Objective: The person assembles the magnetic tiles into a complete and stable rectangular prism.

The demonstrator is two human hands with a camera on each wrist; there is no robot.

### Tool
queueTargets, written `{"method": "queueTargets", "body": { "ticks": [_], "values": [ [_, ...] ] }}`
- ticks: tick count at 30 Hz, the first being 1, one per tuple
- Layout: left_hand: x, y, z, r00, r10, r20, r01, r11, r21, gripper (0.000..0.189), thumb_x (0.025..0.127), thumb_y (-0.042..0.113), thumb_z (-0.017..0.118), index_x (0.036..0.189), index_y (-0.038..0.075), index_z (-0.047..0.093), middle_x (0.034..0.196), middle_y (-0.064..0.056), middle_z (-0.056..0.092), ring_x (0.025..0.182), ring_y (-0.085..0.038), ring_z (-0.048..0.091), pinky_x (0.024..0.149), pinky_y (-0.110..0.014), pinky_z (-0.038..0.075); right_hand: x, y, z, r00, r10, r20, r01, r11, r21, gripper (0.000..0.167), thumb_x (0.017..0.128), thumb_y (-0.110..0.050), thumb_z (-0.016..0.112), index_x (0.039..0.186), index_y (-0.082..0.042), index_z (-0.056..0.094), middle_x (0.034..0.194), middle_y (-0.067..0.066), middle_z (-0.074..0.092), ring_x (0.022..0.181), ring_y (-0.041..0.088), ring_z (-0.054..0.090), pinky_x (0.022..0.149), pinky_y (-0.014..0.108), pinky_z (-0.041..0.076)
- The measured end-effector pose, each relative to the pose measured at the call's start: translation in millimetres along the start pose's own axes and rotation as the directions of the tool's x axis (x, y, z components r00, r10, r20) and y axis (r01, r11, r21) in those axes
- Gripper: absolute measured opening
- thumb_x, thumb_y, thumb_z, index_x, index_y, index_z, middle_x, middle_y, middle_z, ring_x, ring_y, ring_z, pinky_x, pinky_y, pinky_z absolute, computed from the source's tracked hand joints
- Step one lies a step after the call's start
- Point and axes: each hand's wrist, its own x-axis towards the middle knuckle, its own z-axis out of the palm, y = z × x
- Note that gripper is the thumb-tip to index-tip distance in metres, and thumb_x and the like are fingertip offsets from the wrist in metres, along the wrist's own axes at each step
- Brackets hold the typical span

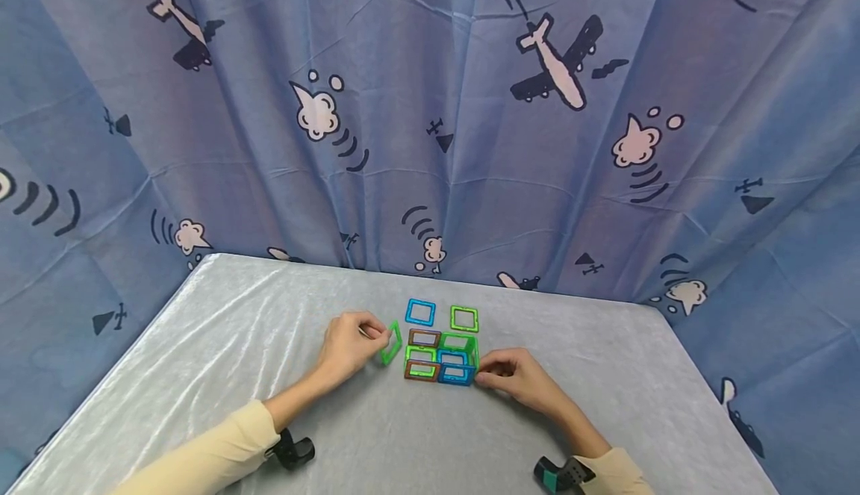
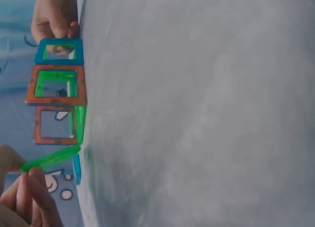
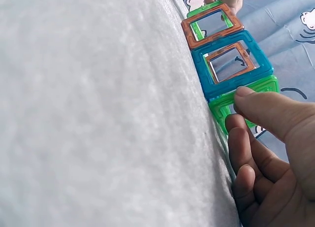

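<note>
My left hand (image 1: 352,342) pinches a green square magnetic tile (image 1: 393,343) by its edge, tilted up, just left of a small block of joined tiles. In the left wrist view this green tile (image 2: 51,158) stands apart from the brown-framed tile (image 2: 55,125). The block has a blue tile (image 3: 231,64) and a brown tile (image 3: 211,25) side by side at its front, with green tiles behind. At the block's right side, my right hand (image 1: 513,379) pinches the frame of a green side tile (image 3: 268,85) between thumb and curled index finger.
Behind the block a blue square tile (image 1: 420,313) and a light green square tile (image 1: 464,319) lie flat. A pale cloth covers the table (image 1: 255,316). A blue curtain (image 1: 403,107) with printed airplanes hangs along the table's far edge.
</note>
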Motion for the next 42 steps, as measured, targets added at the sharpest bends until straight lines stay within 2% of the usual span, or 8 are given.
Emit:
{"method": "queueTargets", "body": {
  "ticks": [12, 17, 25, 31, 42],
  "values": [
    [-2.6, -1.0, 8.3, 1.000, -0.007, 0.015, 0.008, 1.000, -0.008, 0.013, 0.085, 0.011, 0.082, 0.075, 0.015, 0.074, 0.065, 0.012, 0.064, 0.053, -0.007, 0.059, 0.050, -0.028, 0.049, 0.6, 1.8, 1.2, 1.000, 0.012, -0.003, -0.012, 1.000, -0.007, 0.012, 0.093, -0.005, 0.075, 0.104, -0.002, 0.077, 0.091, 0.006, 0.072, 0.071, 0.013, 0.058, 0.061, 0.024, 0.049],
    [-4.4, -0.3, 10.3, 0.998, -0.024, 0.064, 0.026, 0.999, -0.034, 0.010, 0.088, 0.012, 0.079, 0.079, 0.013, 0.074, 0.069, 0.008, 0.065, 0.051, -0.010, 0.059, 0.047, -0.029, 0.049, 0.0, 1.4, 1.4, 1.000, 0.006, -0.001, -0.006, 1.000, -0.004, 0.012, 0.093, -0.006, 0.075, 0.104, -0.003, 0.077, 0.090, 0.006, 0.072, 0.071, 0.014, 0.058, 0.061, 0.024, 0.049],
    [-6.6, 1.1, 11.0, 0.983, -0.061, 0.172, 0.087, 0.985, -0.151, 0.004, 0.093, 0.013, 0.073, 0.091, 0.009, 0.074, 0.077, -0.001, 0.070, 0.052, -0.023, 0.066, 0.045, -0.032, 0.053, -0.3, 2.9, 1.0, 1.000, -0.021, 0.002, 0.021, 1.000, -0.004, 0.012, 0.093, -0.006, 0.075, 0.104, -0.002, 0.077, 0.092, 0.008, 0.072, 0.073, 0.015, 0.060, 0.062, 0.025, 0.050],
    [-6.1, 4.8, 11.9, 0.977, -0.056, 0.205, 0.092, 0.980, -0.175, 0.008, 0.094, 0.013, 0.073, 0.095, 0.005, 0.072, 0.077, -0.008, 0.072, 0.050, -0.021, 0.064, 0.046, -0.032, 0.053, -0.1, 1.5, 1.0, 1.000, 0.007, -0.002, -0.007, 1.000, 0.009, 0.012, 0.093, -0.007, 0.076, 0.104, -0.003, 0.077, 0.090, 0.006, 0.071, 0.071, 0.013, 0.059, 0.061, 0.025, 0.049],
    [-5.4, 4.3, 14.0, 0.961, -0.058, 0.269, 0.117, 0.971, -0.208, 0.009, 0.095, 0.012, 0.072, 0.094, 0.003, 0.071, 0.075, -0.006, 0.071, 0.055, -0.026, 0.067, 0.049, -0.036, 0.055, -0.6, 2.4, 0.2, 1.000, 0.007, -0.005, -0.007, 1.000, 0.005, 0.012, 0.093, -0.006, 0.075, 0.104, -0.002, 0.077, 0.091, 0.005, 0.072, 0.072, 0.013, 0.059, 0.061, 0.025, 0.050]
  ]
}}
